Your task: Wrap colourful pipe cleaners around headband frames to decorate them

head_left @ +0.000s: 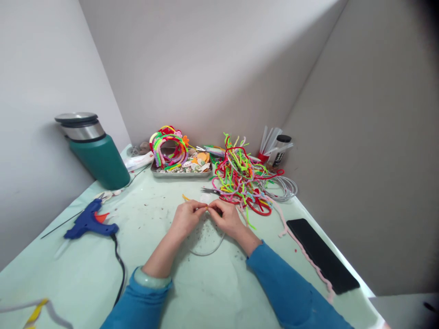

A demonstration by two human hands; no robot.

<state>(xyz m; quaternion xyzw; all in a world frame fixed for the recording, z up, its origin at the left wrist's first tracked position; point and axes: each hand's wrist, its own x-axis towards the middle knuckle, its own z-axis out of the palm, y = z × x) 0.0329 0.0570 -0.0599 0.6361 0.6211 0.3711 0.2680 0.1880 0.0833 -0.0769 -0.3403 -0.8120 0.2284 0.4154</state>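
Note:
My left hand (187,218) and my right hand (226,217) meet over the middle of the table, thumbs and forefingers pinched tip to tip. Between them shows a tiny orange-yellow bit, mostly hidden by the fingers. A yellow pipe cleaner end (185,197) pokes out beyond my left hand; it looks like part of the same strand. Below the hands curves a thin grey hoop (207,254), its upper part covered by them. Just past my right hand lie dark-bladed scissors (210,190) beside a tangled heap of coloured pipe cleaners (240,176).
At left are a green bottle (99,160) and a blue glue gun (89,223) with its cord. Behind stands a metal tray (181,174) bearing wrapped hoops and small pieces. Grey hoops (286,188), a black-lidded jar (281,148) and a black phone-like slab (322,253) are at right.

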